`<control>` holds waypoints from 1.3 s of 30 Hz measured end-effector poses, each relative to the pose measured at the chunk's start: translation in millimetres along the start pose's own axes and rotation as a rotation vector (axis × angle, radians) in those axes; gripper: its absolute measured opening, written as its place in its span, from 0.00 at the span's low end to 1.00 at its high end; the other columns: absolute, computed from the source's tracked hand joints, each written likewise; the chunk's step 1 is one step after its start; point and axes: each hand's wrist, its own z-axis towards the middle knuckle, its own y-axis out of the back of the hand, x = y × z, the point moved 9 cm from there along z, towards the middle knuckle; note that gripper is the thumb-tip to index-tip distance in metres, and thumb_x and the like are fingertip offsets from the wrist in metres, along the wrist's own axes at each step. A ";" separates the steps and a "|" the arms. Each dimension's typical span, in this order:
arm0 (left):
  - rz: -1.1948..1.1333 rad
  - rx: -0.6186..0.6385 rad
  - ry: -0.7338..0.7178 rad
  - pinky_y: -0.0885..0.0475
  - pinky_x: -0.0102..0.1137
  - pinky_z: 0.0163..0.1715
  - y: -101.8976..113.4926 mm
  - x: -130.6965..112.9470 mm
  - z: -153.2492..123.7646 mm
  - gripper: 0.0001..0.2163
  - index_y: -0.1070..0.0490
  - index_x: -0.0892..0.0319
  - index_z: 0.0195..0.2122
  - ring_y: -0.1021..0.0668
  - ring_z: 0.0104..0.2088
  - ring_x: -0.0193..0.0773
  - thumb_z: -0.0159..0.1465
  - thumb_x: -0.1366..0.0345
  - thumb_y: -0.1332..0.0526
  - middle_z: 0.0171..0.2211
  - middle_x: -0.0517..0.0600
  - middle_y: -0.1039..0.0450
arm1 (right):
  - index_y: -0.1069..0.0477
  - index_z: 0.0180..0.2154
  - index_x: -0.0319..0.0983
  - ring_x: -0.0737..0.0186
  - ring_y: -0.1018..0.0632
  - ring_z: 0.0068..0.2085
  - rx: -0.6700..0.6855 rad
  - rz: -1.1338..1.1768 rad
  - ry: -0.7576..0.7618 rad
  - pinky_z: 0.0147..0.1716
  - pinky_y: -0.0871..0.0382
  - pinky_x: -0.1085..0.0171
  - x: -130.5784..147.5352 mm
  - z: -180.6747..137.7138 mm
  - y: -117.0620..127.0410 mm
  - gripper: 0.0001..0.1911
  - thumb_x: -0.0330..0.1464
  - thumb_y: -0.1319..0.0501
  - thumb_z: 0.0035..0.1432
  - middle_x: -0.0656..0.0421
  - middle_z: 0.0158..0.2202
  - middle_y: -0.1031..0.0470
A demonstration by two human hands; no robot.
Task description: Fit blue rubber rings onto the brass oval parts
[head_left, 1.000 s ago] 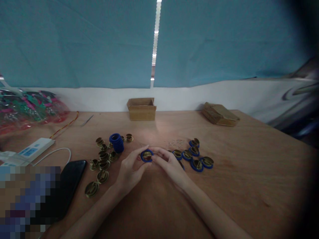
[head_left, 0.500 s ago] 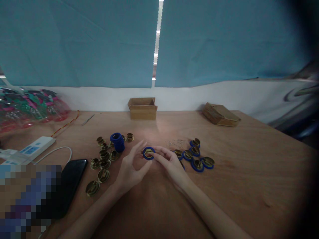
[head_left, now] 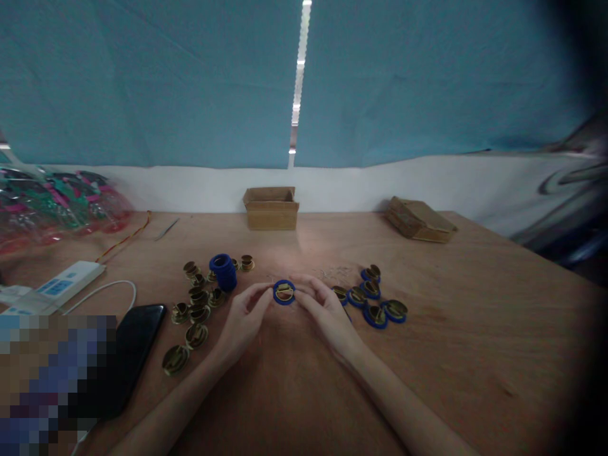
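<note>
Ringed disc (head_left: 284, 292), one: brass within a blue rim, held between both hands at the middle of my view; I cannot tell whether it touches the surface (head_left: 294, 386).

Left hand (head_left: 243, 315), one: thumb and fingers pinched on the disc's left edge.

Right hand (head_left: 329, 315), one: thumb and fingers pinched on its right edge.

Box (head_left: 272, 220), one: brown cardboard, upright near the far edge of the surface, top open. I see part of the inner wall; its bottom and any contents are out of my sight.

Carton (head_left: 420, 221), one: brown, lying far right, interior hidden from me.

Plastic goods (head_left: 61, 206), several: far left, clear, with pink, green, black and red parts. Whether a bag encloses them I cannot say.

Blue rings (head_left: 223, 272), one stack: standing among the brass pieces, hollow top showing.

Brass pieces (head_left: 176, 360), many: loose, left of the hands.

Finished-looking discs (head_left: 375, 315), one cluster: right of the right hand, brass seated inside blue rims, some partly hidden by the hand.

Clear bits (head_left: 336, 274), one scatter: beyond the right hand, too small for me to identify.

Phone (head_left: 142, 335), one: black, flat, left.
</note>
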 end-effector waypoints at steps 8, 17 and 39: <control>-0.037 -0.023 -0.007 0.27 0.35 0.45 2.4 0.7 -0.1 0.12 0.26 0.61 0.41 0.21 0.42 0.41 0.61 0.60 0.41 0.41 0.53 0.21 | 0.31 0.42 0.42 0.59 0.23 0.47 0.027 -0.084 0.067 0.51 0.32 0.57 6.9 0.2 -5.7 0.13 0.36 0.38 0.54 0.57 0.43 0.23; -0.037 0.031 -0.036 0.27 0.38 0.47 -3.1 -3.4 -0.4 0.12 0.25 0.61 0.41 0.21 0.43 0.42 0.61 0.61 0.41 0.42 0.54 0.22 | 0.29 0.43 0.41 0.60 0.22 0.43 0.028 -0.225 0.130 0.47 0.30 0.60 17.1 0.5 -3.4 0.11 0.35 0.41 0.57 0.58 0.40 0.22; 0.012 0.024 0.062 0.25 0.30 0.30 -0.5 13.7 -1.8 0.11 0.27 0.61 0.35 0.21 0.32 0.38 0.62 0.58 0.43 0.31 0.50 0.22 | 0.25 0.40 0.40 0.61 0.23 0.35 0.052 -0.348 0.114 0.37 0.30 0.62 12.4 1.7 -7.1 0.11 0.35 0.42 0.56 0.59 0.33 0.22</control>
